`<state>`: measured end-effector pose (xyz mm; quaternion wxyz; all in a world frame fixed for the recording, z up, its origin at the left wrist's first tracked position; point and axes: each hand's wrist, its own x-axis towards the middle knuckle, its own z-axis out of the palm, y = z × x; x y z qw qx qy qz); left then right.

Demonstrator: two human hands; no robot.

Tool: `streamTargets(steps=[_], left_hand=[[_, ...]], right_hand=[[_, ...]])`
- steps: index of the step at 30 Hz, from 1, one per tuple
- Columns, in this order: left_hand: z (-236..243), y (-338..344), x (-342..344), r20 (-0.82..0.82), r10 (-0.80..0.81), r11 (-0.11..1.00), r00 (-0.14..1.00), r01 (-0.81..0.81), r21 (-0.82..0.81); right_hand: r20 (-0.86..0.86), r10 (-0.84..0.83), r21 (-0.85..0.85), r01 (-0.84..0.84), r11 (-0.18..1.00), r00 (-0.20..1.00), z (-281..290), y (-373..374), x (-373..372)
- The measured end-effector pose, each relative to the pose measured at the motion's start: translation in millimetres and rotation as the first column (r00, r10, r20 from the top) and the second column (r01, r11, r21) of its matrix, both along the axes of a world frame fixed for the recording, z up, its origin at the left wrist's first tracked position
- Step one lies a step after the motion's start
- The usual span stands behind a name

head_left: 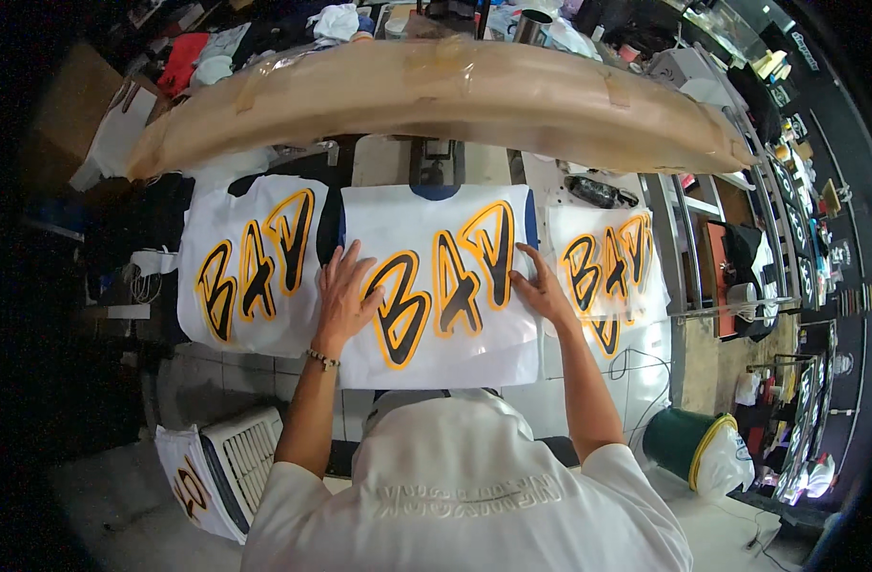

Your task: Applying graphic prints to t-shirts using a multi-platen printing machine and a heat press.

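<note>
A white printed sheet with large black, orange-edged lettering (pixel 455 353) lies before me over dark blue fabric (pixel 531 224). My left hand (pixel 345 296) rests on its left side, fingers spread. My right hand (pixel 541 291) touches its right edge, fingers slightly bent and apart. Similar prints lie on either side: one on white material (pixel 216 214) at left, and overlapping translucent ones (pixel 574 224) at right.
A long curved, brown paper-wrapped beam (pixel 436 91) spans above the work. Metal framing (pixel 679 248) and cluttered shelving stand at right. A green bucket (pixel 674 443) sits lower right, a white slatted panel (pixel 245 458) lower left. A dark object (pixel 593 191) lies behind the right-hand prints.
</note>
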<state>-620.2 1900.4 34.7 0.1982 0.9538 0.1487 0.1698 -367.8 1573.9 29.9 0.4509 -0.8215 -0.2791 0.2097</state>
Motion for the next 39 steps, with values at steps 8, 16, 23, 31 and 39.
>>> streamTargets(steps=[8, 16, 23, 31, 39], left_hand=[[0, 1, -3, -0.008, 0.001, 0.999, 1.000, -0.001, 0.037], [-7, 2, -5, 0.015, -0.006, 1.000, 1.000, 0.006, 0.011], [-13, 8, -7, 0.051, -0.023, 0.999, 0.998, 0.022, 0.028], [-4, 7, 0, 0.046, -0.032, 0.998, 0.998, 0.030, 0.060], [2, 4, -6, -0.018, 0.015, 0.998, 1.000, -0.014, 0.061]], right_hand=[[-0.119, 0.109, 0.029, -0.106, 0.994, 0.987, 6, -3, 5], [-0.127, 0.085, 0.113, -0.071, 0.991, 0.988, 10, -4, -3], [-0.021, 0.030, 0.055, -0.029, 0.998, 0.999, 15, -8, -7], [0.234, 0.052, -0.025, -0.048, 0.999, 0.971, 15, -19, -18], [0.155, 0.097, -0.097, -0.082, 0.992, 0.983, 20, -19, -22]])
